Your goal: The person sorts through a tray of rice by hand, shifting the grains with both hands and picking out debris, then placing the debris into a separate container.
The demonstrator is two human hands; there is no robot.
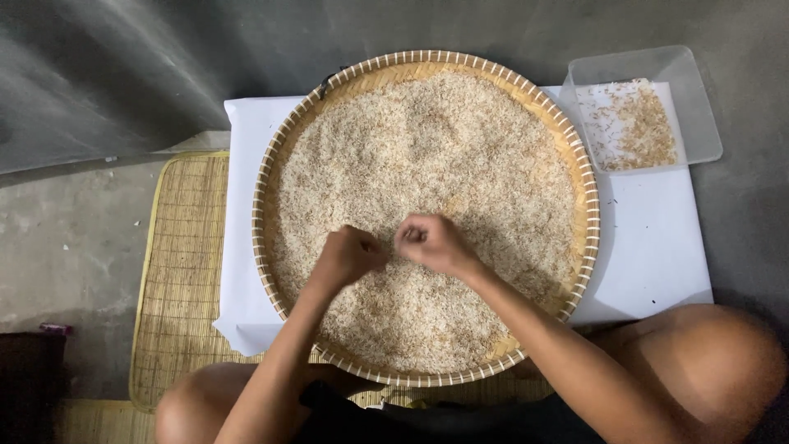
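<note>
floor: bare grey concrete, a woven straw mat (pixel 177 271) under a white sheet (pixel 649 247).
left hand (pixel 349 255): fingers curled shut in a pinching grip, resting on the rice; what it pinches is too small to tell.
right hand (pixel 436 242): likewise closed, touching the grain, just beside the left hand.
rice (pixel 427 164): spread flat, filling the round woven winnowing tray (pixel 588 214), which lies level on the sheet; being round, it has no long axis and points no way.
plastic tub (pixel 641 107): rectangular, clear, at the tray's far right, holding brown husks; long side runs roughly left to right.
risk: a forearm pressing the near rim could tip the tray and spill grain; picked bits could drop back on the reach to the tub.
</note>
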